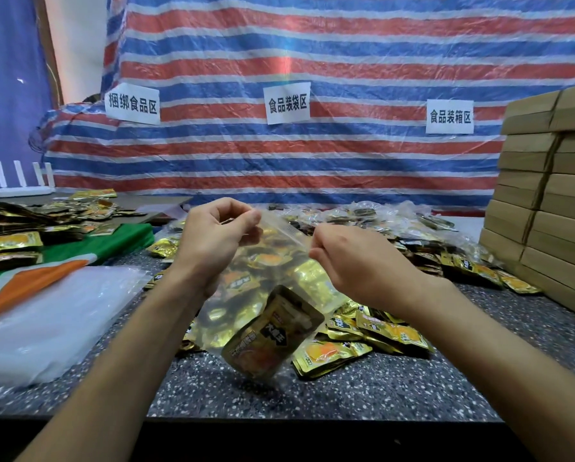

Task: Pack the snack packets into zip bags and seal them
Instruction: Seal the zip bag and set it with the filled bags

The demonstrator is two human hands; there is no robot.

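Clear plastic, held up above the speckled counter [313, 395]: the zip bag [272, 278] hangs between both hands with one snack packet [272, 335] sunk to its bottom. Left hand [212, 238] pinches the top strip at one end, right hand [356, 258] pinches the other, fingers curled tight on the seal. Best play now: keep the strip taut, lips aligned, then press along from end to end. More loose gold packets [363, 335] wait just below.
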